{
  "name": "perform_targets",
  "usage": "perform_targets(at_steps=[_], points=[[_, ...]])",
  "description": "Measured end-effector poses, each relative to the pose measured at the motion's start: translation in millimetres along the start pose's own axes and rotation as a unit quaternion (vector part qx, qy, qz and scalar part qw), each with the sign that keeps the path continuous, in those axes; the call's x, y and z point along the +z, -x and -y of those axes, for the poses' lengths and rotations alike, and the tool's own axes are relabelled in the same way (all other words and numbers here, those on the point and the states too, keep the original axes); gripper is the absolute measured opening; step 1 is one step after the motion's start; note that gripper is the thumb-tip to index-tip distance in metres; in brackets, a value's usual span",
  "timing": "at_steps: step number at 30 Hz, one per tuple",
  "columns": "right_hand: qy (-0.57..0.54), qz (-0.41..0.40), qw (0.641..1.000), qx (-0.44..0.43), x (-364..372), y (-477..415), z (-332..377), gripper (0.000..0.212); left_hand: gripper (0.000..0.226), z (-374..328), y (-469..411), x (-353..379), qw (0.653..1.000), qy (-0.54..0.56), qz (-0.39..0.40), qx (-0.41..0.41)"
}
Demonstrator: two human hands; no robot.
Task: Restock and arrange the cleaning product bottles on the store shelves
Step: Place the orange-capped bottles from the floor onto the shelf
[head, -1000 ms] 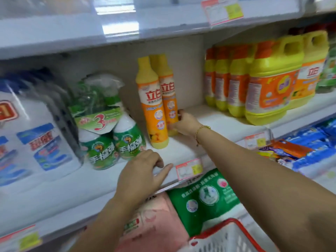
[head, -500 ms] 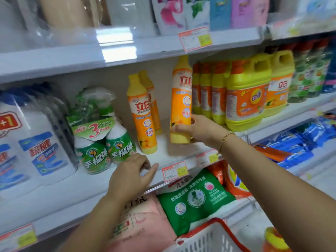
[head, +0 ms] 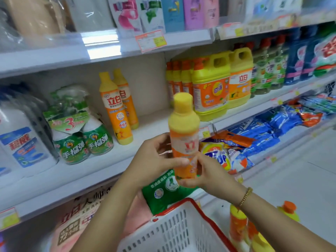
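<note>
1. Shelf (head: 76,179) of white metal across the whole view, with cleaning goods in a row on it; one more level above and one below.
2. Basket (head: 181,231) of white plastic with red rim, at the bottom middle, under both arms.
3. Yellow jugs (head: 211,88) with orange labels, upright and close together on the right part of the shelf.
4. Pack of green spray bottles (head: 81,139) in clear film, standing on the left part of the shelf.
5. Two orange bottles (head: 116,110) with yellow caps, upright on the shelf between the pack and the jugs, one just behind the other.
6. Orange dish soap bottle (head: 183,131) of the same kind, upright in the air in front of the shelf edge, not on the shelf; label blurred.
7. Left hand (head: 151,160) on the left side of this bottle, fingers curled round its middle, thumb across the front.
8. Right hand (head: 207,171) gripping the lower part of the same bottle from the right, fingers wrapped round the bottom.
9. Gold bracelet (head: 245,197) on the right wrist.
</note>
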State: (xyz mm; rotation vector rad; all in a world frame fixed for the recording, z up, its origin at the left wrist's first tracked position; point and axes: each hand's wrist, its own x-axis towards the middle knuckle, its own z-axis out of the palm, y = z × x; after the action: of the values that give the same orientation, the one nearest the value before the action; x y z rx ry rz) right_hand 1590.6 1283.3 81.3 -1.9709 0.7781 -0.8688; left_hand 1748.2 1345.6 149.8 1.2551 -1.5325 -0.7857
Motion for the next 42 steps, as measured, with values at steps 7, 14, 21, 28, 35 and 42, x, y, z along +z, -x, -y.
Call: perform_targets(at_steps=[7, 14, 21, 28, 35, 42], points=[[0.042, -0.071, 0.997, -0.011, -6.4, 4.1, -22.2, 0.033, 0.063, -3.2, 10.4, 31.6, 0.986, -0.139, 0.019, 0.095], [-0.064, -0.109, 0.991, -0.045, -1.2, 23.0, -24.8, 0.06, 0.049, -1.8, 1.0, 29.7, 0.997, -0.026, -0.054, 0.051], [-0.091, -0.204, 0.97, -0.096, 12.6, 32.0, -4.5, 0.066, 0.056, -12.9, -6.4, 20.6, 0.974, 0.153, -0.169, -0.004], [-0.445, 0.062, 0.893, -0.01, -2.2, 27.1, 14.3, 0.055, 0.051, -9.3, -9.4, 0.7, 0.93, 0.361, -0.057, 0.02], [-0.214, -0.068, 0.973, -0.059, 6.9, 22.3, 23.9, 0.057, 0.048, -11.2, -12.7, 0.9, 0.905, 0.382, -0.188, 0.013], [-0.112, -0.173, 0.97, -0.126, 5.3, 21.9, 25.2, 0.06, 0.062, -10.3, -13.1, 4.4, 0.895, 0.402, -0.193, 0.004]])
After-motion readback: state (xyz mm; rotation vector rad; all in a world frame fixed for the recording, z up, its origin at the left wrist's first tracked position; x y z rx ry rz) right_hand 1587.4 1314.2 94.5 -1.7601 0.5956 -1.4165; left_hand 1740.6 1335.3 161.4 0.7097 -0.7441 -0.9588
